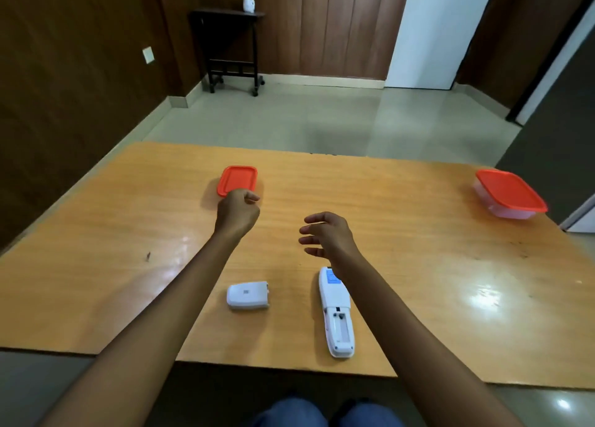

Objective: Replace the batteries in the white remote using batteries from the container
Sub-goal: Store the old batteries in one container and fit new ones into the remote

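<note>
Between our left hand and right hand we see bare table, the wide middle up to the container at far right is free, while near us the remote and its cover block the front edge.

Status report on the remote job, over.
Left hand curled shut, contents unseen; right hand open, empty. White remote face down, battery bay open, cover beside it. Nothing in the way.
</note>
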